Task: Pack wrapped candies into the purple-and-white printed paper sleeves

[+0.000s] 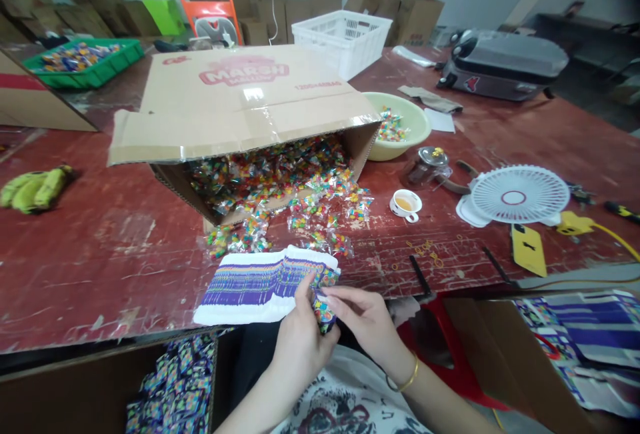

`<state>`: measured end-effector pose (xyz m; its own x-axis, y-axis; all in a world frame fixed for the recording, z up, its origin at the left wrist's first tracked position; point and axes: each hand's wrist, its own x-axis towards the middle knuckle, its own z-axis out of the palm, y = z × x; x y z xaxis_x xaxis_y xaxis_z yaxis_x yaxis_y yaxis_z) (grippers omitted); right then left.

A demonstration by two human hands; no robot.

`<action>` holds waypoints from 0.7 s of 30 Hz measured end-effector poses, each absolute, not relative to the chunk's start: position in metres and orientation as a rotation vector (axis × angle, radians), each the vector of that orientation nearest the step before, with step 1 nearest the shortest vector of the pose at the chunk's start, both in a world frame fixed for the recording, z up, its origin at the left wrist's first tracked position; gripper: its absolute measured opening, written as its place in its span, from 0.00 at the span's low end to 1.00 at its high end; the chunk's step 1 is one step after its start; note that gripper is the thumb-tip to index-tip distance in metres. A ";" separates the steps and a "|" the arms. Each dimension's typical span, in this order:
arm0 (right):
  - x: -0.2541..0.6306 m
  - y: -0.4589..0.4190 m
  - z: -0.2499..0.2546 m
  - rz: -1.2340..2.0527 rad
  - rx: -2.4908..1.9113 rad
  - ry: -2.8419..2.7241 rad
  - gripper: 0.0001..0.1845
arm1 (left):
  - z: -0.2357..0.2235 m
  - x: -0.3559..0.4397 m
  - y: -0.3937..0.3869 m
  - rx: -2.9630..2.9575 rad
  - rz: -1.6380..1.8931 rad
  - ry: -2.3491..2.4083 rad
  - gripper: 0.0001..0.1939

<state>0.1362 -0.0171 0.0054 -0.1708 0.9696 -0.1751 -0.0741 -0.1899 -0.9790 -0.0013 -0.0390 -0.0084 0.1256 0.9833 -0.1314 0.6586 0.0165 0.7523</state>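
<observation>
My left hand [300, 334] and my right hand [363, 314] meet at the table's near edge, both closed on a small colourful printed packet [324, 311]. Just beyond them lies a fanned stack of purple-and-white flat packets [255, 284]. Behind that, a large cardboard box [240, 97] lies on its side, spilling several clear wrapped sweets [300, 211] onto the red table [100, 247].
A pale green bowl [407, 114] with sweets, a small cup [406, 205], a lidded glass pot [429, 162], a white fan [515, 195], and rubber bands [425, 251] lie right. A white crate [343, 37], green tray [83, 61], bananas [35, 187]. Boxes of packets stand below the table on both sides.
</observation>
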 end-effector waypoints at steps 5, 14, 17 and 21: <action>0.136 -0.009 0.002 1.653 -1.213 -0.873 0.11 | -0.008 0.001 -0.036 1.801 0.517 1.621 0.39; 0.140 -0.011 0.006 1.473 -1.196 -1.127 0.07 | 0.001 -0.001 -0.028 1.585 0.651 1.462 0.38; 0.137 -0.015 0.010 1.248 -1.171 -1.398 0.11 | 0.001 -0.002 -0.024 1.496 0.686 1.409 0.37; 0.138 -0.012 0.014 1.075 -1.101 -1.522 0.14 | 0.003 -0.002 -0.023 1.433 0.809 1.394 0.40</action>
